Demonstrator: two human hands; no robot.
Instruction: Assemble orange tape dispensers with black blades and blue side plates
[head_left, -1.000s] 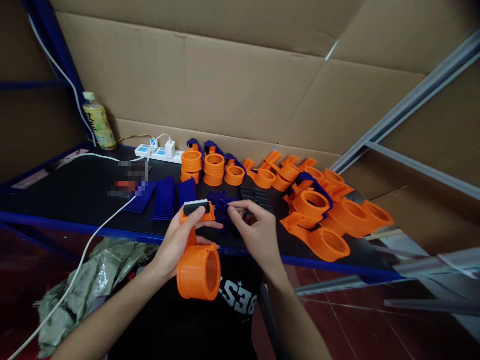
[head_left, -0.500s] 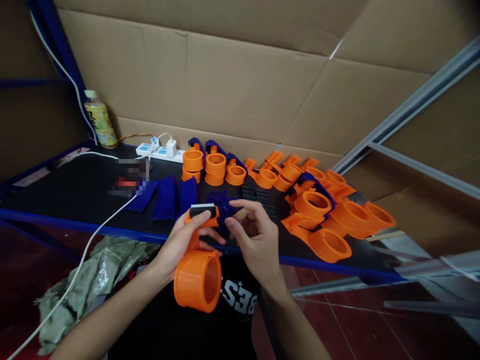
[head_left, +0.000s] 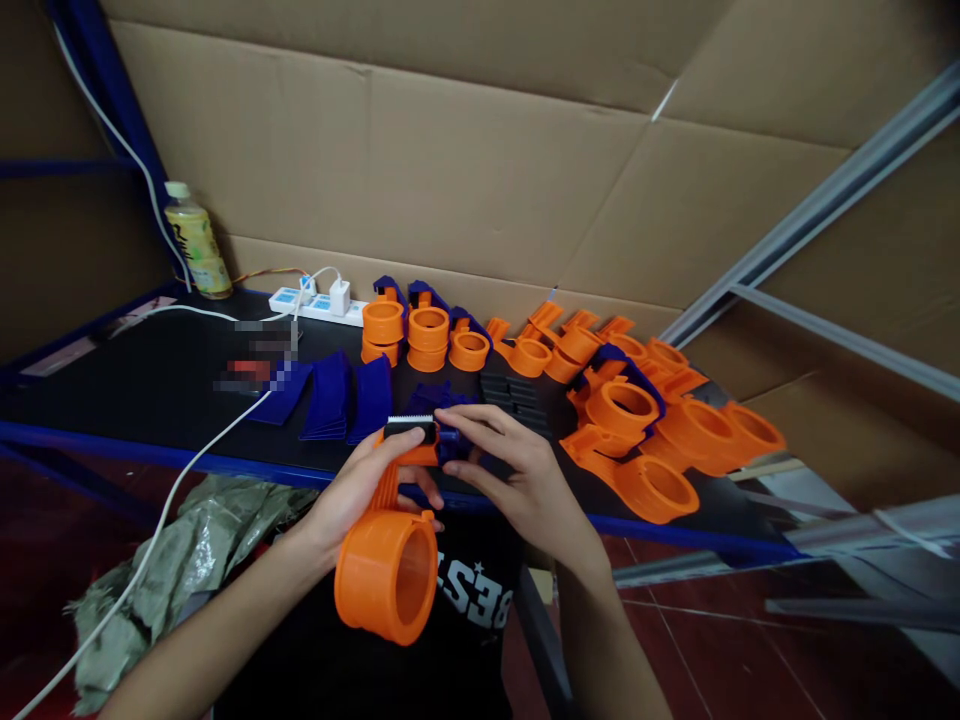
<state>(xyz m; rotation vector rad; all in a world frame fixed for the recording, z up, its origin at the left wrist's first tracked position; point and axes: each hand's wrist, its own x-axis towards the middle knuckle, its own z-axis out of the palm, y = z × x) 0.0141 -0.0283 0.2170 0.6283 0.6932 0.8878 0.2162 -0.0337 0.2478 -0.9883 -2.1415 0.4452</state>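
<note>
My left hand is wrapped round the handle of an orange tape dispenser, its thumb on a black roller piece under a white toothed blade. The dispenser's big ring hangs down toward my lap. My right hand pinches a small dark blue plastic part against the right end of the dispenser's head. Whether that part is seated there I cannot tell. Behind my hands lie a heap of small blue parts and several black pieces in rows.
Stacks of flat blue plates lie left of my hands. Finished-looking orange and blue dispensers stand behind; more orange bodies crowd the right. A power strip, a bottle and a white cable are at left.
My right hand has come closer to the dispenser head and now holds a small blue part against its right end. The dispenser has shifted slightly down.
</note>
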